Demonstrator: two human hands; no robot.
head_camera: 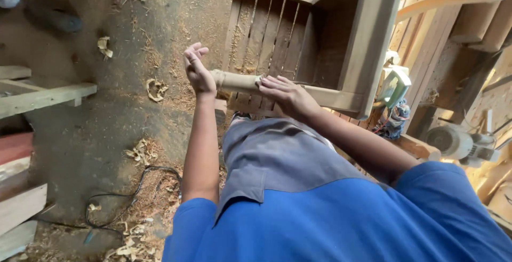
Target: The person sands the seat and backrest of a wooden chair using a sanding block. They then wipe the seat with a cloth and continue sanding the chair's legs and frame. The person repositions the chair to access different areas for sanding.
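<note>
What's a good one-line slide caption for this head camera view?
Both hands, left and right, rest on a wooden frame's leg above a shavings-strewn workshop floor.

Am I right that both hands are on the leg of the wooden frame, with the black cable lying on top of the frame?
Not quite. The head view shows the left hand and right hand on the leg of the wooden frame, but the black cable lies on the sawdust-strewn floor, not on the frame.
</note>
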